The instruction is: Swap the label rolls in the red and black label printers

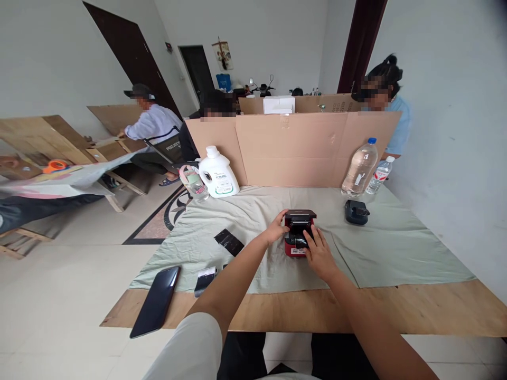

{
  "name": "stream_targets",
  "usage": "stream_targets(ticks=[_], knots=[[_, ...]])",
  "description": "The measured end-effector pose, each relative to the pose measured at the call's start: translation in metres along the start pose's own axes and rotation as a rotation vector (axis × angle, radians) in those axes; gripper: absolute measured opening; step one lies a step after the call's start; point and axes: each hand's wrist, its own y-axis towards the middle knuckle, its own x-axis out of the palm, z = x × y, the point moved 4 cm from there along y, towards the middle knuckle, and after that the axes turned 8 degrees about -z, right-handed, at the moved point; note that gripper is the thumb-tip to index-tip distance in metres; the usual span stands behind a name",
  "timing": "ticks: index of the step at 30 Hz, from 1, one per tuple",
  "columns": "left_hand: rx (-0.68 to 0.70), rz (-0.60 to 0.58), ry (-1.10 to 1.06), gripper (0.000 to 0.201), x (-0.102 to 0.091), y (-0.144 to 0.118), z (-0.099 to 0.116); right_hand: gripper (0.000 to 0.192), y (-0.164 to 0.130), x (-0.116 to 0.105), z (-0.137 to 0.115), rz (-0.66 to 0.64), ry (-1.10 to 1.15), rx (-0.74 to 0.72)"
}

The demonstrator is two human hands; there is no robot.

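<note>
Device: a small red and black device (298, 235), perhaps a label printer, stands on the pale green cloth (380, 248) near the middle of the table, its black lid raised at the back.
Left hand: the left hand (276, 228) rests against the device's left side, fingers curled loosely round the upper edge by the lid; the grip looks light, not clenched.
Right hand: the right hand (319, 253) lies on the device's front right, fingers spread and pressed on the black part at the opening; what the fingertips pinch, if anything, cannot be told.
Near left: a black flat packet (228, 241) lies on the cloth, left of the device, apart from it.
Table edge: a dark smartphone (156, 300) lies partly on the bare wooden table (435, 311), with a small black and white object (205, 279) just beside it.
Far right: a black case (356, 211) sits on the cloth, below two clear water bottles (360, 168).
Far left: a white detergent jug (217, 172) stands before the cardboard screen (293, 145).
Others: three people sit beyond the screen.
</note>
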Motion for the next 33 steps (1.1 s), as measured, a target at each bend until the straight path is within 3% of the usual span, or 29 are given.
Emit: stream_targets(ticks=[8,11,14,15,17,19,21,26,33], knots=[[-0.032,0.142,0.106,0.06,-0.004,0.024,0.01,0.056,0.003,-0.007,0.0,-0.028,0.047,-0.014],[-0.108,0.238,0.333,0.057,-0.005,0.022,0.01,0.063,0.003,-0.009,-0.001,-0.02,0.08,-0.038],[-0.132,0.36,0.673,0.035,-0.001,0.015,0.016,0.071,0.002,-0.008,0.0,-0.016,0.092,-0.064],[-0.104,0.324,0.765,0.025,0.004,0.015,0.02,0.074,0.002,-0.008,0.0,-0.015,0.09,-0.068],[-0.017,0.129,0.898,0.016,0.021,0.019,0.026,0.08,0.001,-0.006,0.002,-0.012,0.082,-0.072],[0.041,-0.081,0.998,0.02,0.037,0.025,0.03,0.084,0.001,-0.004,0.003,-0.01,0.075,-0.075],[0.051,-0.19,1.109,0.027,0.049,0.033,0.033,0.086,0.001,-0.002,0.004,-0.011,0.073,-0.079],[0.007,-0.173,1.336,0.028,0.062,0.048,0.04,0.085,0.0,-0.001,0.006,-0.017,0.066,-0.08],[-0.109,-0.137,1.382,0.029,0.065,0.057,0.036,0.088,0.001,0.0,0.005,0.004,0.066,-0.08]])
